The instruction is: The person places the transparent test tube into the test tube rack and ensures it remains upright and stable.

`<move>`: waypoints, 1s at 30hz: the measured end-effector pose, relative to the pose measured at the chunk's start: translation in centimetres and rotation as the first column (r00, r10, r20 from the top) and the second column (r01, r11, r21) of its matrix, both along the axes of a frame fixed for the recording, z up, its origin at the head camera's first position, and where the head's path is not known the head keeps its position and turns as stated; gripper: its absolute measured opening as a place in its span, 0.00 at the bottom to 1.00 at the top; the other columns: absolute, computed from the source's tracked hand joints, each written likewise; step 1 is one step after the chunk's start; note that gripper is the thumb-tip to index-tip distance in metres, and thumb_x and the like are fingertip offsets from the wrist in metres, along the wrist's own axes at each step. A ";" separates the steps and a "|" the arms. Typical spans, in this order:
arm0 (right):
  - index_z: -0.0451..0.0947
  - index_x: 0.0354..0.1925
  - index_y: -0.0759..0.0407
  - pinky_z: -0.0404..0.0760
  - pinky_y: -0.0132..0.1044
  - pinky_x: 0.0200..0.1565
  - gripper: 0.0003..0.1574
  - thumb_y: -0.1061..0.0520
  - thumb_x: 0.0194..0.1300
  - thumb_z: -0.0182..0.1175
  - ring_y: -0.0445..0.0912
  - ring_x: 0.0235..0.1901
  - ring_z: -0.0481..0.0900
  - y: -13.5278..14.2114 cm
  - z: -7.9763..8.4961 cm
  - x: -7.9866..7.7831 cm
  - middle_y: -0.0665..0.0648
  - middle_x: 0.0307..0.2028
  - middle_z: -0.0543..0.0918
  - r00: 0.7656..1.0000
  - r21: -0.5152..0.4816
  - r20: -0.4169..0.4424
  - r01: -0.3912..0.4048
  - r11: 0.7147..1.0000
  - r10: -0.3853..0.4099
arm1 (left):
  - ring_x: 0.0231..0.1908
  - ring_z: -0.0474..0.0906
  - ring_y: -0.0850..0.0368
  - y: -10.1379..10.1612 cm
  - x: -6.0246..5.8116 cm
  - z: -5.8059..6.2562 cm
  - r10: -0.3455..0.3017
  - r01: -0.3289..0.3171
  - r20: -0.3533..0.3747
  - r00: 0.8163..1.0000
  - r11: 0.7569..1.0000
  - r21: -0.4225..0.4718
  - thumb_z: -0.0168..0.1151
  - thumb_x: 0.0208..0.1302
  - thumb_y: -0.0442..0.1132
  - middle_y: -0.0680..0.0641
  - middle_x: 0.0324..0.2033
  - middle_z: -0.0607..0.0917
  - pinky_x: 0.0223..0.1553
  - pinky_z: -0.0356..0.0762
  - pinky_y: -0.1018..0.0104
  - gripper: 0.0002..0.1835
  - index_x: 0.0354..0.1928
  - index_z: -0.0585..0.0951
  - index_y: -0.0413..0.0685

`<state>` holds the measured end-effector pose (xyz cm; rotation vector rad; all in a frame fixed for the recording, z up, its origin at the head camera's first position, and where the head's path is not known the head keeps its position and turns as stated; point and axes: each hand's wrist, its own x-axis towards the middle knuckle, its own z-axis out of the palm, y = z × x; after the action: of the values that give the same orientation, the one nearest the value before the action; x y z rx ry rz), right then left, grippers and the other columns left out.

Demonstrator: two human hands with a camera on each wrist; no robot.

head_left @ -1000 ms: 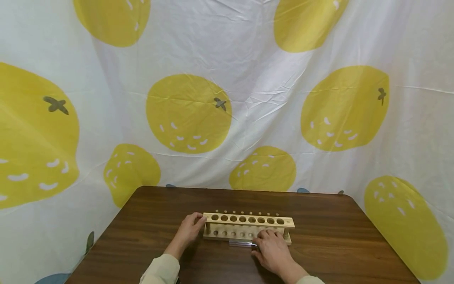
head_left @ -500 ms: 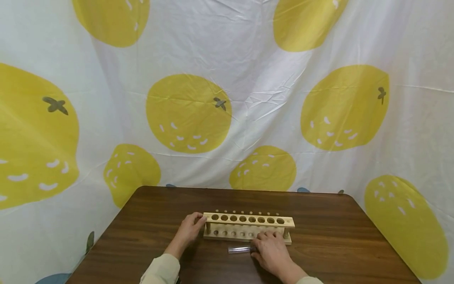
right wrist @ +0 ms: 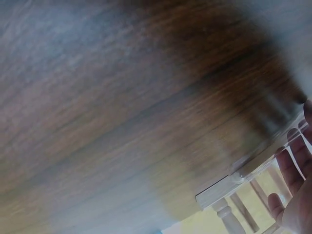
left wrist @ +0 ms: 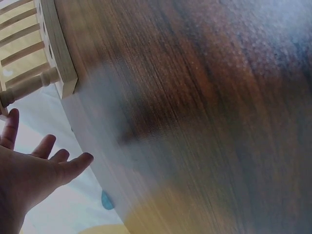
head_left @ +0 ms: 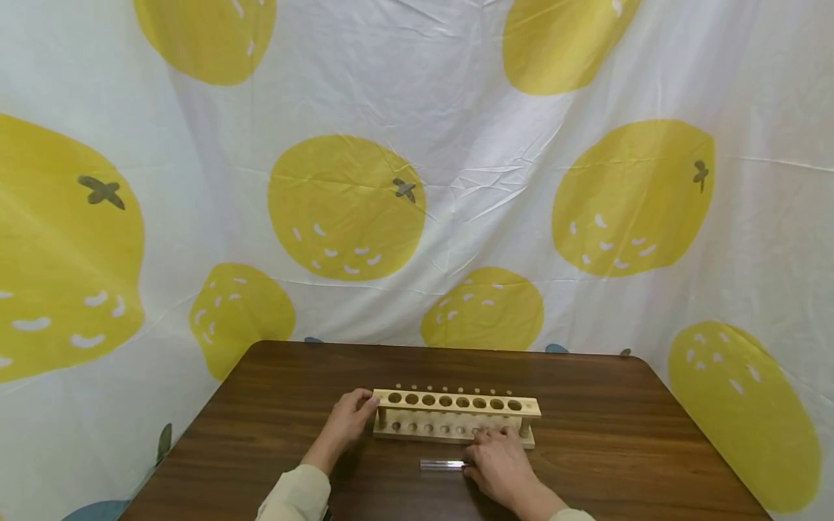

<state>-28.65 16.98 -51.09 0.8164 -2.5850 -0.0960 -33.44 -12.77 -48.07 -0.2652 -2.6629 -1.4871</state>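
A wooden test tube rack (head_left: 456, 404) stands on the table, its top bar and base pierced by rows of holes. My left hand (head_left: 350, 417) touches the left end of its top bar. In the left wrist view that hand (left wrist: 36, 170) has its fingers spread, one fingertip by the rack (left wrist: 64, 63). A clear glass test tube (head_left: 440, 465) lies sideways in front of the base. My right hand (head_left: 500, 463) pinches its right end. In the right wrist view the tube (right wrist: 246, 168) runs between the fingertips, partly hidden by them.
The dark wood-grain table (head_left: 293, 376) carries the rack near its middle. Behind the rack, a row of short pegs (head_left: 445, 389) pokes up. A white cloth with yellow lemons (head_left: 482, 217) hangs beyond the table's far edge and along its sides.
The test tube has come away from the rack's base, toward me, with the right fingers on its end. The left hand and the rack have stayed in place.
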 end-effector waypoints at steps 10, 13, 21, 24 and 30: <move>0.84 0.29 0.40 0.72 0.55 0.46 0.08 0.41 0.56 0.71 0.47 0.37 0.79 0.3 0.0 -0.1 0.44 0.29 0.81 0.996 -0.037 0.077 -0.032 0.999 0.035 | 0.58 0.71 0.32 0.0 -0.2 -0.4 -0.029 0.030 -0.025 0.999 1.000 0.008 0.52 0.77 0.44 0.30 0.56 0.75 0.56 0.69 0.38 0.19 0.53 0.77 0.32; 0.84 0.30 0.40 0.72 0.55 0.46 0.09 0.40 0.56 0.71 0.47 0.36 0.79 0.3 0.0 0.0 0.44 0.29 0.80 0.996 -0.056 0.078 -0.038 0.998 0.043 | 0.58 0.70 0.31 0.0 -0.2 -0.3 -0.026 0.026 -0.029 0.999 1.000 0.009 0.52 0.77 0.43 0.29 0.56 0.75 0.56 0.69 0.38 0.18 0.53 0.77 0.32; 0.86 0.34 0.43 0.72 0.54 0.47 0.10 0.41 0.57 0.70 0.49 0.41 0.80 0.1 0.4 0.7 0.45 0.33 0.83 0.998 -0.098 0.017 -0.065 0.993 0.067 | 0.58 0.71 0.31 -0.1 -0.1 -0.2 -0.027 0.028 -0.034 0.999 1.000 0.007 0.52 0.77 0.44 0.30 0.56 0.76 0.56 0.69 0.38 0.19 0.53 0.77 0.32; 0.87 0.37 0.44 0.72 0.54 0.47 0.11 0.43 0.58 0.71 0.50 0.44 0.81 -0.1 0.7 1.0 0.46 0.37 0.85 0.997 -0.139 0.036 -0.061 0.988 0.066 | 0.56 0.73 0.33 -0.1 -0.1 -0.2 -0.033 0.033 -0.041 0.999 0.999 0.011 0.52 0.77 0.44 0.31 0.55 0.77 0.55 0.70 0.39 0.19 0.52 0.78 0.32; 0.87 0.38 0.44 0.71 0.57 0.49 0.11 0.44 0.58 0.71 0.49 0.46 0.81 -0.2 1.2 1.3 0.47 0.40 0.86 0.995 -0.229 0.078 -0.039 0.973 0.058 | 0.55 0.75 0.35 -0.1 -0.1 -0.3 -0.034 0.035 -0.038 0.999 0.999 0.013 0.52 0.77 0.43 0.32 0.54 0.79 0.55 0.71 0.40 0.18 0.51 0.78 0.33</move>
<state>-27.38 16.81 -49.86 0.8126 -2.5896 0.2508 -33.58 -12.91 -48.33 -0.3366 -2.6309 -1.4936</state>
